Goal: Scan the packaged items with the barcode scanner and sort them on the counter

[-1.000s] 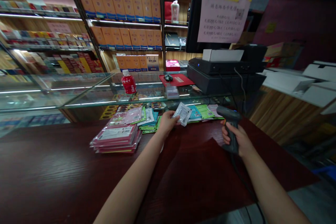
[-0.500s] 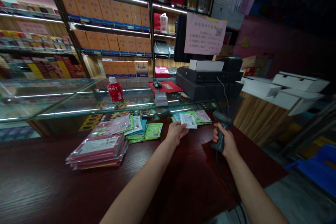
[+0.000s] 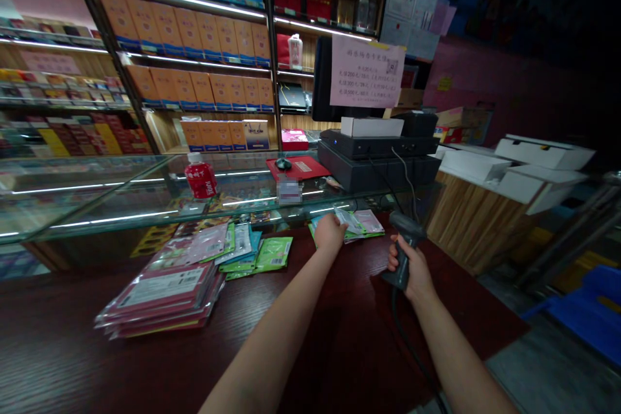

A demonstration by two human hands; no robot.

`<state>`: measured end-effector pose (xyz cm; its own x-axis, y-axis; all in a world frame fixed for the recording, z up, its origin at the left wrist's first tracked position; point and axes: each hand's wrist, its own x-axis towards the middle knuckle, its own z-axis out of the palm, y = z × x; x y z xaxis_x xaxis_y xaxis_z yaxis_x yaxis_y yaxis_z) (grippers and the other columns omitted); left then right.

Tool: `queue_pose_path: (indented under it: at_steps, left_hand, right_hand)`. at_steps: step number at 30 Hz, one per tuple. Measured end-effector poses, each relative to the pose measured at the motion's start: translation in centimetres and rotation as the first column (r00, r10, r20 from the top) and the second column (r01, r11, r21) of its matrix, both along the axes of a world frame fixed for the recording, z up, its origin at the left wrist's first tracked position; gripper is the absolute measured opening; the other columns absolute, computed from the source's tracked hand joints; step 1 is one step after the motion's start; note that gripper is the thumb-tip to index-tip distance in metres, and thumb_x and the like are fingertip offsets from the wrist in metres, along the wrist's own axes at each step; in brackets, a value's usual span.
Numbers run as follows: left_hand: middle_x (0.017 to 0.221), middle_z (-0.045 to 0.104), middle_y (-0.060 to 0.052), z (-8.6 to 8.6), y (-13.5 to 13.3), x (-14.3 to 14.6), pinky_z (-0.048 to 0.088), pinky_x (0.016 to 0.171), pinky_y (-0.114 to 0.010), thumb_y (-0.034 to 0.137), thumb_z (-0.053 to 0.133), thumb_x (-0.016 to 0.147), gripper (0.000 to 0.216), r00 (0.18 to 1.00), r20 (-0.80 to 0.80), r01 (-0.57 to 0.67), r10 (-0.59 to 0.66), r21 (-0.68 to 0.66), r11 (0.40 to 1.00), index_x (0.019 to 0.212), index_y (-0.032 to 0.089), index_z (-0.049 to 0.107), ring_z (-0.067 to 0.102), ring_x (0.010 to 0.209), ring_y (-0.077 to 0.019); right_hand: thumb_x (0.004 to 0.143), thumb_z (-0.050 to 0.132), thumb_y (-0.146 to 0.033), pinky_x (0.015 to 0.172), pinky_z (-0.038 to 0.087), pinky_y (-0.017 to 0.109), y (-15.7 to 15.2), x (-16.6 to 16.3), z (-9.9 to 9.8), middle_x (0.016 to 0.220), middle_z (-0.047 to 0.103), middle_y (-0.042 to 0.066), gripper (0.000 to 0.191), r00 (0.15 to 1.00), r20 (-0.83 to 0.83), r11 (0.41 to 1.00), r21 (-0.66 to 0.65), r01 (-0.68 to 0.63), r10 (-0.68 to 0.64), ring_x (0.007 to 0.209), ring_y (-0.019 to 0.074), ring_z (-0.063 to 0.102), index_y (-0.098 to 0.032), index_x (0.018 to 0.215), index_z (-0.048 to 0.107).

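My left hand (image 3: pixel 330 231) reaches forward over the dark wooden counter (image 3: pixel 72 362) and rests on a small pile of packets (image 3: pixel 365 223); its fingers pinch a whitish packet (image 3: pixel 345 218) lying on that pile. My right hand (image 3: pixel 411 267) is closed round the grip of a dark barcode scanner (image 3: pixel 406 240), held upright just right of the pile, its cable running down along my arm. A looser spread of green, blue and pink packets (image 3: pixel 252 251) lies to the left, beside a stack of larger pink packs (image 3: pixel 162 291).
A glass display case (image 3: pixel 97 200) runs behind the counter, with a red bottle (image 3: pixel 200 176), a red mat and mouse (image 3: pixel 286 165) on it. A black till and printer (image 3: pixel 378 149) with a pink notice (image 3: pixel 366 72) stand at right. Shelves of boxes fill the back wall.
My left hand has carried the whitish packet from near the middle spread rightwards and down onto the small pile by the scanner. The right hand has stayed on the scanner; the view has shifted right.
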<state>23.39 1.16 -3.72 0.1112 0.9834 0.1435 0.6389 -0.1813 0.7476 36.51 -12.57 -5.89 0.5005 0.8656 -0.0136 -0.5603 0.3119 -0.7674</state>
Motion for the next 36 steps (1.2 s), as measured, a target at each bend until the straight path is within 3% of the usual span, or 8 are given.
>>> queue_pose_path:
  at_steps: [3, 7, 10, 16, 21, 29, 36]
  left_hand:
    - [0.084, 0.069, -0.008, 0.3, -0.5, -1.3, 0.046, 0.076, -0.031, 0.04, 0.069, 0.073, 0.022, 0.957, -0.289, 0.052, -0.014, 0.124, 0.991, 0.076, 0.019, 0.066, 0.063, 0.089, -0.0224]
    - [0.098, 0.067, -0.01, 0.0, -1.3, -1.8, 0.042, 0.084, -0.034, 0.044, 0.069, 0.073, 0.03, 0.892, -0.451, 0.17, -0.04, 0.252, 0.953, 0.091, 0.021, 0.069, 0.056, 0.102, -0.0251]
    - [0.103, 0.065, -0.01, -0.5, -1.6, -1.3, 0.04, 0.086, -0.037, 0.047, 0.069, 0.073, 0.039, 0.864, -0.502, 0.21, -0.039, 0.289, 0.934, 0.103, 0.022, 0.066, 0.053, 0.105, -0.0266]
    - [0.104, 0.064, -0.01, -0.7, -1.5, 0.2, 0.037, 0.088, -0.04, 0.033, 0.063, 0.079, 0.024, 0.83, -0.552, 0.273, -0.079, 0.278, 0.921, 0.1, 0.021, 0.067, 0.051, 0.106, -0.0265]
    - [0.105, 0.063, -0.01, -0.3, -1.5, -0.1, 0.038, 0.087, -0.039, 0.03, 0.058, 0.082, 0.024, 0.851, -0.518, 0.271, -0.085, 0.295, 0.916, 0.102, 0.021, 0.067, 0.051, 0.106, -0.0265]
    - [0.106, 0.062, -0.009, 1.3, -2.9, -6.1, 0.039, 0.089, -0.034, 0.031, 0.053, 0.085, 0.026, 0.864, -0.5, 0.228, -0.05, 0.301, 0.926, 0.106, 0.022, 0.066, 0.05, 0.106, -0.0239]
    - [0.102, 0.064, -0.012, 0.9, -3.4, -12.8, 0.04, 0.087, -0.034, 0.023, 0.046, 0.086, 0.026, 0.801, -0.593, 0.095, 0.081, 0.26, 0.961, 0.102, 0.017, 0.067, 0.055, 0.1, -0.025]
  right_hand:
    - [0.062, 0.081, -0.037, 0.033, 0.035, 0.015, 0.0, 0.0, 0.1, 0.051, 0.051, -0.007, 0.034, 1.0, -0.011, 1.0, 0.0, -0.009, 0.009, 0.038, 0.0052, 0.042, -0.019, 0.082, 0.061]
    - [0.062, 0.081, -0.037, 0.033, 0.036, 0.015, 0.0, -0.1, 0.1, 0.051, 0.052, -0.007, 0.034, 1.0, -0.019, 1.0, 0.005, -0.012, 0.013, 0.038, 0.0053, 0.042, -0.018, 0.082, 0.061]
    - [0.062, 0.081, -0.037, 0.032, 0.036, 0.015, 0.0, -0.1, 0.2, 0.051, 0.052, -0.007, 0.034, 1.0, -0.021, 1.0, 0.002, -0.008, 0.008, 0.038, 0.0055, 0.042, -0.017, 0.082, 0.061]
    - [0.062, 0.081, -0.037, 0.032, 0.035, 0.016, -0.1, -0.2, 0.3, 0.051, 0.052, -0.007, 0.035, 1.0, -0.02, 1.0, 0.004, -0.009, 0.009, 0.038, 0.0056, 0.042, -0.018, 0.082, 0.061]
    - [0.063, 0.081, -0.037, 0.033, 0.036, 0.016, -0.1, -0.3, 0.3, 0.051, 0.052, -0.007, 0.034, 1.0, 0.004, 1.0, -0.001, -0.018, 0.018, 0.038, 0.0057, 0.042, -0.019, 0.082, 0.06]
    - [0.06, 0.082, -0.039, 0.033, 0.035, 0.016, -0.5, -0.5, 0.3, 0.051, 0.052, -0.007, 0.037, 0.999, 0.034, 0.999, -0.018, -0.032, 0.033, 0.038, 0.0061, 0.043, -0.019, 0.082, 0.061]
    - [0.058, 0.083, -0.036, 0.033, 0.036, 0.017, -0.7, -0.6, 0.1, 0.051, 0.052, -0.006, 0.036, 0.998, 0.034, 0.998, -0.033, -0.048, 0.049, 0.039, 0.0062, 0.043, -0.017, 0.081, 0.063]
